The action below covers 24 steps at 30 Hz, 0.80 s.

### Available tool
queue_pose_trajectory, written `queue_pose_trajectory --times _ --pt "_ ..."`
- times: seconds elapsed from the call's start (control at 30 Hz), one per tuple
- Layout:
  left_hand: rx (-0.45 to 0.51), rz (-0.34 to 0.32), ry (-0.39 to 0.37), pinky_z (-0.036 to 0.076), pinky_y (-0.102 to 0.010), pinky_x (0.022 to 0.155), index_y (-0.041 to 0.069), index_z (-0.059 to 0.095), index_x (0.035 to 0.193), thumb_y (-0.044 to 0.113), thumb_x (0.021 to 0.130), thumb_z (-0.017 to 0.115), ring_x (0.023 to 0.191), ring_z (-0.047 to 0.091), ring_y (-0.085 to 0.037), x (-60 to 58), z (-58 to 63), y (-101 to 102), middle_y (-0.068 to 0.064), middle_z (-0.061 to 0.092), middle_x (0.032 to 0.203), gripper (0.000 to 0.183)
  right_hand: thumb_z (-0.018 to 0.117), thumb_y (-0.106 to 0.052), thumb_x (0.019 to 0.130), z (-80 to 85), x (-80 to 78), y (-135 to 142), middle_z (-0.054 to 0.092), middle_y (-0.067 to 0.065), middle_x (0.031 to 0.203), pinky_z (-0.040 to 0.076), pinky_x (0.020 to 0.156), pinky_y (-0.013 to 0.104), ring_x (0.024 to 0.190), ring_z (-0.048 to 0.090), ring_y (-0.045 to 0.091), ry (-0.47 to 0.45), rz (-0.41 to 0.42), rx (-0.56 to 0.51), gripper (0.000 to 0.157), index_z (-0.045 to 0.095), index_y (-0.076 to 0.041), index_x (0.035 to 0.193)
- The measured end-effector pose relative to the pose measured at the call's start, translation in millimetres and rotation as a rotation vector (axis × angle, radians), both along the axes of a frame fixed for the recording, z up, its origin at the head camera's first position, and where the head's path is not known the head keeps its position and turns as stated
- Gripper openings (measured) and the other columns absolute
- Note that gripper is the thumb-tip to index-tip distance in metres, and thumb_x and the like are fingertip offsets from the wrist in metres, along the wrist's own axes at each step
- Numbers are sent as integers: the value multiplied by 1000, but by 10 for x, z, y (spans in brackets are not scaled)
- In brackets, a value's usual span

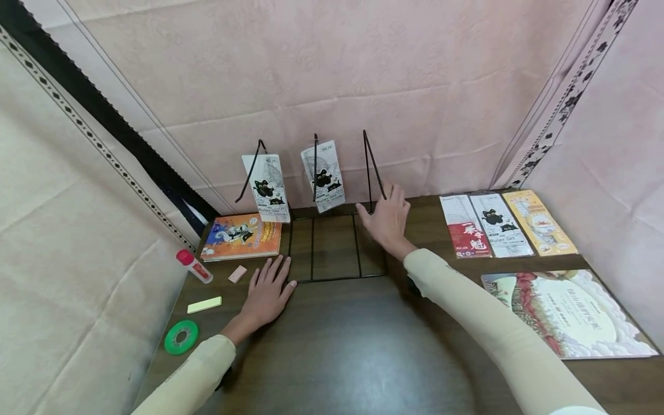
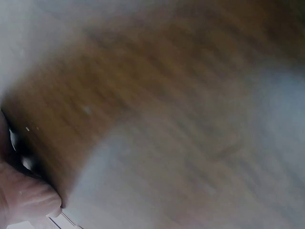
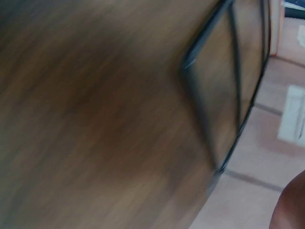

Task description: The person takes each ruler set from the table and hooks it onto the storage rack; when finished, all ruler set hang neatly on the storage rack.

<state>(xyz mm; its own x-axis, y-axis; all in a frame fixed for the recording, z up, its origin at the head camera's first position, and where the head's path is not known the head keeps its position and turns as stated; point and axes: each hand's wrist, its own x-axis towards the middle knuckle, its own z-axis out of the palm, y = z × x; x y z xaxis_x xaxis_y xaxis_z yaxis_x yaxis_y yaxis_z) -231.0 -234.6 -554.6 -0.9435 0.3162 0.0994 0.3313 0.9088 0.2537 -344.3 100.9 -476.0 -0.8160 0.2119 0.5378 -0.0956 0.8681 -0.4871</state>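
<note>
A black wire display rack [image 1: 332,279] stands on the dark wooden table, its base bars also showing in the right wrist view. From its left and middle prongs hang two white Ruler Set packets [image 1: 268,180] printed with black cats. My right hand [image 1: 386,222] is at the rack's right side, thumb spread from the fingers, fingertips right at the end of the bare right prong [image 1: 369,151]. Palm down, my left hand [image 1: 267,294] rests on the table by the rack's front left corner, fingers extended. In the blurred left wrist view, part of the hand [image 2: 28,195] shows at the lower left.
Left of the rack lie an orange book [image 1: 241,251], a red-capped glue stick [image 1: 196,267], a pink eraser [image 1: 237,274], a pale yellow strip [image 1: 204,305] and a green tape roll [image 1: 191,334]. Several flat packets [image 1: 500,225] and a floral sheet [image 1: 570,311] lie at right. Pink cloth [image 1: 332,75] hangs behind.
</note>
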Motion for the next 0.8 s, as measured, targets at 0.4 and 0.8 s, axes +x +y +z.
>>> queue_pose_trajectory --times 0.4,0.8 --pt "19 3 11 10 -63 115 26 18 156 54 100 34 150 12 -33 25 -11 -13 -4 16 163 64 67 -69 74 -195 1 834 38 20 140 35 91 61 124 35 40 -275 -125 87 102 29 -9 148" --pt "25 -6 39 13 -66 112 22 22 155 50 100 40 148 17 -38 55 53 15 -8 21 161 64 68 -71 70 -193 89 1648 26 30 146 26 96 70 130 26 51 -427 -226 -50 117 14 -7 152"
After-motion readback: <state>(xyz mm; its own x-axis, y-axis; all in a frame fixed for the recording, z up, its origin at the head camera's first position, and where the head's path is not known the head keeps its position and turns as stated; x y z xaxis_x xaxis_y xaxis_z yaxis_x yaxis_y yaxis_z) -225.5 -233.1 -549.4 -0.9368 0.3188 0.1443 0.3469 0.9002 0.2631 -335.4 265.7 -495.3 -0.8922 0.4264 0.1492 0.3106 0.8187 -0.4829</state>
